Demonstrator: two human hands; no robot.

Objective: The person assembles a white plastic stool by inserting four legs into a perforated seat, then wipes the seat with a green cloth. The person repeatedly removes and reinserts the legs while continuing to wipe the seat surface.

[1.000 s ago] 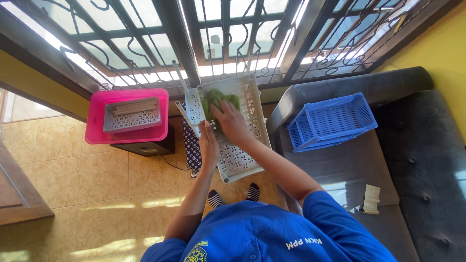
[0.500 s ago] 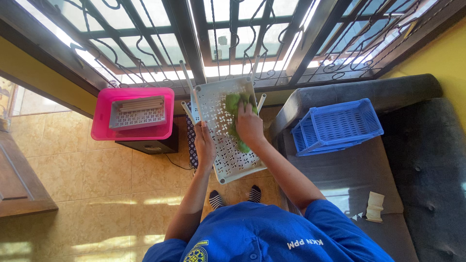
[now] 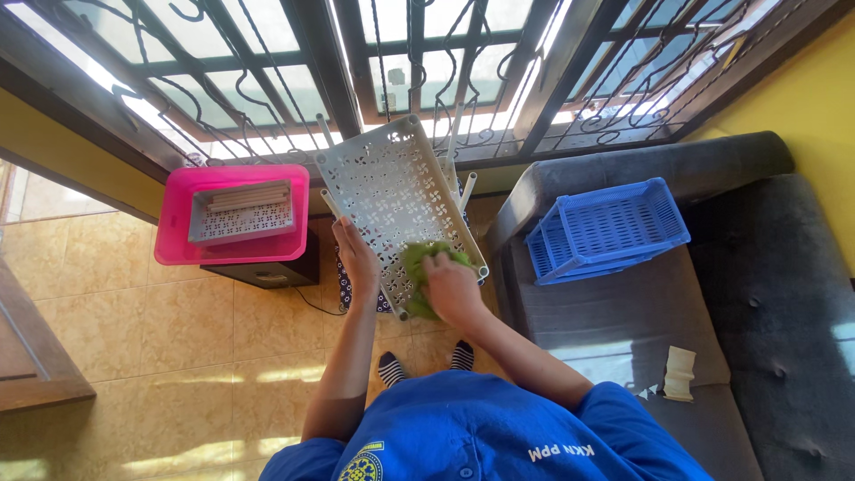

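wiping the white perforated tray (image 3: 392,191) with a green cloth (image 3: 426,260)
left hand (image 3: 356,258) closed on the tray's edge, right hand (image 3: 452,289) pressing the cloth flat; steadying the tray firmly should let strokes cover every hole.

A pink tub (image 3: 174,245) stands left; a blue crate (image 3: 606,230) right.

labels: round yellow-green emblem (image 3: 360,465) | on blue shirt (image 3: 463,436) | packages, signs, screens: none
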